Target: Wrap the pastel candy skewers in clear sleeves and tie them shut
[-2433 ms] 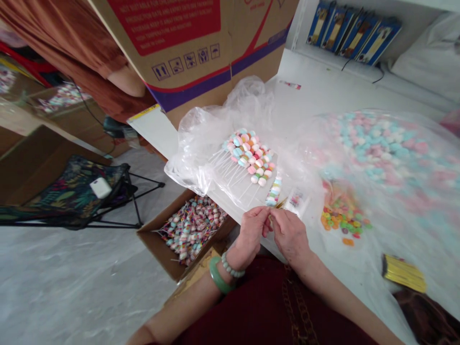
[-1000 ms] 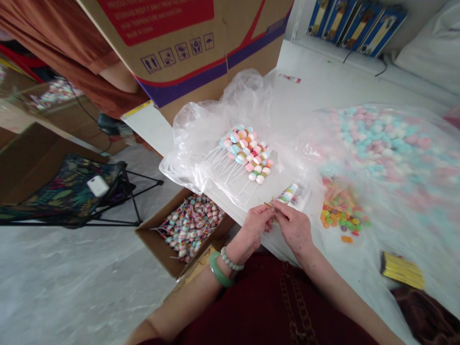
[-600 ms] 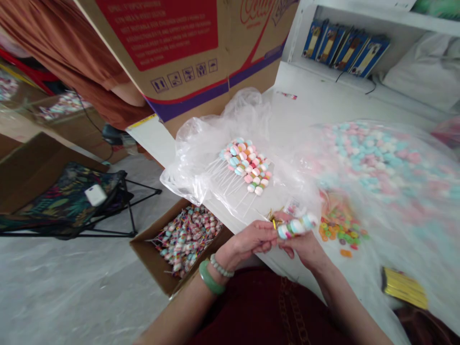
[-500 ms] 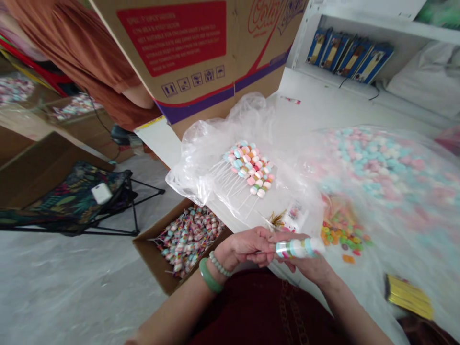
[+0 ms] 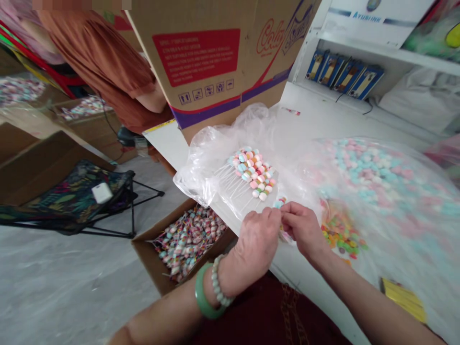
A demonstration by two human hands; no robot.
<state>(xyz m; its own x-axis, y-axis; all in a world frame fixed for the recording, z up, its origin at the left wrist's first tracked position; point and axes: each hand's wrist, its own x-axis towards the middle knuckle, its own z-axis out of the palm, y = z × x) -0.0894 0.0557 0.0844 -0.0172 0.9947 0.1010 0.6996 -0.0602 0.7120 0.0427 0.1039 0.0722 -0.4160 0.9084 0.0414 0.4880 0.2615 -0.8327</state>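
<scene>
**Pastel candy stick (image 5: 281, 203) held between two bare hands over a white table (image 5: 305, 120)**

The left hand (image 5: 256, 237), wearing a green bangle (image 5: 204, 298) and a pale bead bracelet (image 5: 217, 282), sits just beside the right hand (image 5: 304, 227). The stick stands between them, largely hidden, with pink and blue candy showing above and below the fingers. The right fingers (image 5: 293, 215) curl closed around it; the left fingers (image 5: 266, 223) bend down against its side, though whether they grip it cannot be seen. Just beyond lie white-sticked pastel candy skewers (image 5: 253, 175) on a crumpled clear plastic bag (image 5: 212, 167). To the right are multicoloured candies (image 5: 341, 237), a large clear bag of pastel candy (image 5: 381, 177) and gold twist ties (image 5: 402, 299). A cardboard box of finished lollipops (image 5: 151, 256) sits below the table edge.
</scene>
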